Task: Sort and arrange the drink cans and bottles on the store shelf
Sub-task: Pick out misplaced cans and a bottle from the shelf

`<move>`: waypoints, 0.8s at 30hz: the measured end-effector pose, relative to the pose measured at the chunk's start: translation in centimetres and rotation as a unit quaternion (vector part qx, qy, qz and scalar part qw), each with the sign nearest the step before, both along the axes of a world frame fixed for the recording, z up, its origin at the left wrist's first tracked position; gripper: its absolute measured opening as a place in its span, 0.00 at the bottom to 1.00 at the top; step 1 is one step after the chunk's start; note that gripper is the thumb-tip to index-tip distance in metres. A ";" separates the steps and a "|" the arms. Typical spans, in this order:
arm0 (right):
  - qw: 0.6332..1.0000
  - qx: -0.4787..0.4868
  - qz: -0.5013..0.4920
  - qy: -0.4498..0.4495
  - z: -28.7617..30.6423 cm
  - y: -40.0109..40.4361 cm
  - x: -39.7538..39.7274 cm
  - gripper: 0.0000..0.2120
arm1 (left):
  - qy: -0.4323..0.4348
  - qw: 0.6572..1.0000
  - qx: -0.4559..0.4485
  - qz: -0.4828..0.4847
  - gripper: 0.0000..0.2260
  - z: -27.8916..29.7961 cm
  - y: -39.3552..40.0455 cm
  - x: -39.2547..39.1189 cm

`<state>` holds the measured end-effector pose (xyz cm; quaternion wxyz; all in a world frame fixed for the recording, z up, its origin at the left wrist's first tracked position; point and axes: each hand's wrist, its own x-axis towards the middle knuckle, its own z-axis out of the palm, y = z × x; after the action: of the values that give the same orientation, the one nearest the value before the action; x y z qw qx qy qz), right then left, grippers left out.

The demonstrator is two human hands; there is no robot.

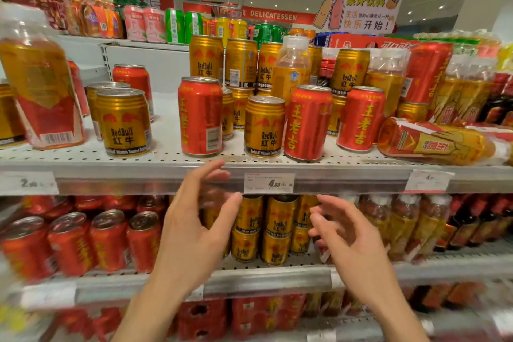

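- Red herbal-tea cans [200,116] and gold Red Bull cans [264,127] stand mixed on the perforated upper shelf [166,159]; a bottle [441,141] lies toppled at right.
- Left hand [191,228] and right hand [351,239] hover below, fingers loose, grasping nothing.

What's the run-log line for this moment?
hands: left open, right open, both empty | shelf: red and gold cans mixed | bottle lying down

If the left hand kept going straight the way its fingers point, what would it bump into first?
Probably the front edge rail of the shelf, just under the red can. The left hand is empty, fingers angled up and right toward that rail. Depth is hard to judge, so it might pass over the rail to the can.
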<state>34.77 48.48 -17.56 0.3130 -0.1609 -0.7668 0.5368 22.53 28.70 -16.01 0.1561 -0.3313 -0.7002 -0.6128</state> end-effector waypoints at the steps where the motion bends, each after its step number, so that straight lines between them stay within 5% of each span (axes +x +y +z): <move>1: 1.000 -0.014 -0.003 -0.018 -1.0 0.4 0.3 0.14 | -0.030 0.999 0.003 -0.010 0.19 -1.1 0.1 0.4; 9: 0.995 -0.042 -0.021 -0.085 -4.7 4.8 4.0 0.11 | -0.185 0.982 -0.040 -0.017 0.15 -7.1 2.8 2.9; 24: 0.995 -0.048 0.048 -0.071 -1.6 21.6 11.4 0.09 | -0.181 0.983 -0.010 0.005 0.13 -5.2 21.1 12.8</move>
<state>46.17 70.11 -19.15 0.2239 -0.1762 -0.7672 0.5747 35.38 49.82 -21.17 0.0258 -0.2131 -0.7248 -0.6547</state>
